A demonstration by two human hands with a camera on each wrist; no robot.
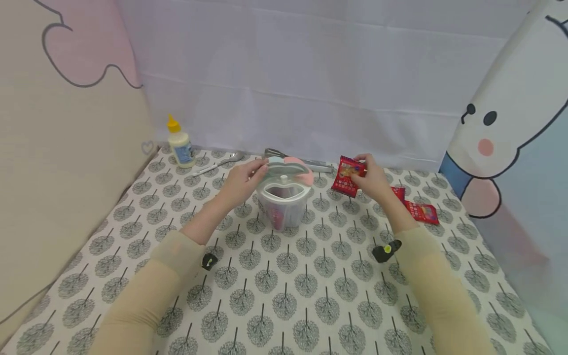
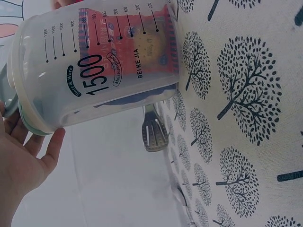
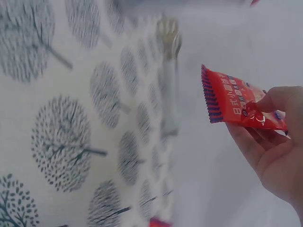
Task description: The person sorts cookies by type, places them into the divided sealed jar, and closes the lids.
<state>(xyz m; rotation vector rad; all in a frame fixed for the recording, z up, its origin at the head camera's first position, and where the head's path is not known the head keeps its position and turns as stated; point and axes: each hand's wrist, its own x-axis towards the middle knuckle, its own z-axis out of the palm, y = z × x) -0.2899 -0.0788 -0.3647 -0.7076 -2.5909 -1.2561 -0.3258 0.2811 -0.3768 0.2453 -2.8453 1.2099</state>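
A clear plastic storage container (image 1: 290,212) with a pale lid stands in the middle of the patterned cloth, its lid opening uncovered beside a pink flap (image 1: 306,176). My left hand (image 1: 241,182) grips the lid's left edge, thumb and fingers at the rim. Through the container's wall, a red biscuit packet (image 2: 102,47) shows in the left wrist view. To the container's right, my right hand (image 1: 373,178) pinches another red biscuit packet (image 1: 343,180) between thumb and fingers, raised above the cloth. Two more red packets, one nearer (image 1: 423,212) and one partly hidden (image 1: 399,192), lie beside the right forearm.
At the back left stands a glue bottle (image 1: 182,150) with a yellow cap. A slotted turner (image 1: 217,165) lies between it and the container. Behind the container is a whisk (image 1: 275,153), with a white handle (image 1: 326,168). Fabric walls (image 1: 288,88) border the table.
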